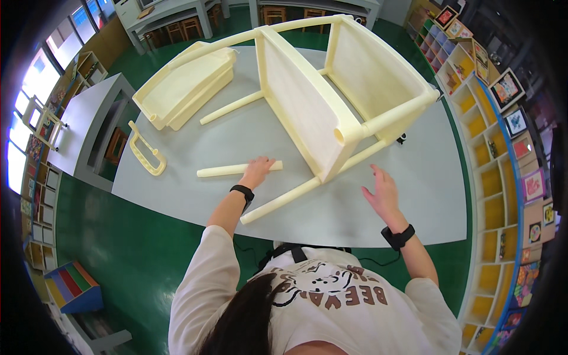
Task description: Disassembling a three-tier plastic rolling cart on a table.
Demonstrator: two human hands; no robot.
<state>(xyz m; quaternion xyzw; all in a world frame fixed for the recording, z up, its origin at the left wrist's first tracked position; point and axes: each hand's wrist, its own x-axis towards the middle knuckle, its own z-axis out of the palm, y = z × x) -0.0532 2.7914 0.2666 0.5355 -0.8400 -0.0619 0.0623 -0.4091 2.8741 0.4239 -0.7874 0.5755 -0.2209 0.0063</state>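
No packages, labels or screens show. Framed pictures (pixel 506 89) (square, colourful) line the yellow shelf unit (pixel 482 154) at right.

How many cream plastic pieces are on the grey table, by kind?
Loose tubes: 1, under the left hand
Partly built shelf frames: 1
Trays: 1, maybe a stack
Handle-shaped pieces: 1
Total: 4 on the table. The right hand is open and holds nothing.
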